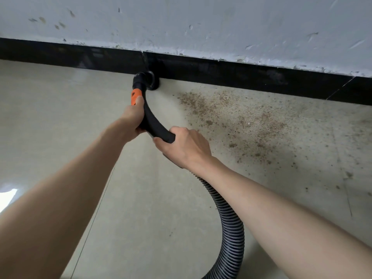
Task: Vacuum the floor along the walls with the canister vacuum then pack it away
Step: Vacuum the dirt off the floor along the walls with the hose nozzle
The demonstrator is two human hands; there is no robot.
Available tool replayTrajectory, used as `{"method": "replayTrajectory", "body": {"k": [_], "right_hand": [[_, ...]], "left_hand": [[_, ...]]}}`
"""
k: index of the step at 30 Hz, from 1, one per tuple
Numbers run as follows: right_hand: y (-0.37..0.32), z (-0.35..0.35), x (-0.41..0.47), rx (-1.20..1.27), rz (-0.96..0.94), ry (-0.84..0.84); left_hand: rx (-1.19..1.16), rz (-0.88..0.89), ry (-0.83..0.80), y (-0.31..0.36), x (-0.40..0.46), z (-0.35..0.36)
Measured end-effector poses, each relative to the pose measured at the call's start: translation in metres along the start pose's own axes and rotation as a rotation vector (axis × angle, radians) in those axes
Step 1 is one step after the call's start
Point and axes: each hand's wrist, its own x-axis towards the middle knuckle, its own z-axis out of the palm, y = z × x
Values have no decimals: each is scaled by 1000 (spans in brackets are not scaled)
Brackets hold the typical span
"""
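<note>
Head view, nearest first: the ribbed hose (231, 234) curls in from 6 o'clock and runs up under your right wrist, so the canister itself is out of sight. Your right hand (185, 148) has its fingers curled tight round the lower end of the curved black handle tube (153, 121), where the hose joins it. Your left hand (132, 117) is wrapped round the tube higher up, thumb lying at the orange collar (135, 96). Beyond that, at 12 o'clock, the round black nozzle (150, 81) sits on the tiled floor (60, 117), against the black skirting (221, 71) at the foot of the scuffed white wall (201, 21).

You look to be in the middle of the vacuuming step; packing away is not yet begun. A wide patch of brown grit (231, 117) lies uncleaned toward 2 o'clock, starting just beside the nozzle and spreading along the skirting. Your next move, as I judge it, calls for sweeping the nozzle rightward along the skirting line, keeping it flat on the tile, and letting the hose trail freely behind your right arm so it does not drag.

Count: two hands, both gripping; one handle tube; one hose; one nozzle; one orange collar; one patch of grit.
</note>
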Motion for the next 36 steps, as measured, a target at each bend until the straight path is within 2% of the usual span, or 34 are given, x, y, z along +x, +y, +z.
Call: {"method": "replayTrajectory", "body": {"k": [10,19,29,36], "right_hand": [[43,-7,-64,80,86,38],[65,-22,-77,120,157,114],[50,-23,-37,93,69,13],[64,-32,-36,62,82,54]], "left_hand": [[189,60,-80,-31,-39,39],[238,100,-174,-25,-56,75],[129,57,-12,-15,-31,58],[140,57,-58,-11,-35,75]]}}
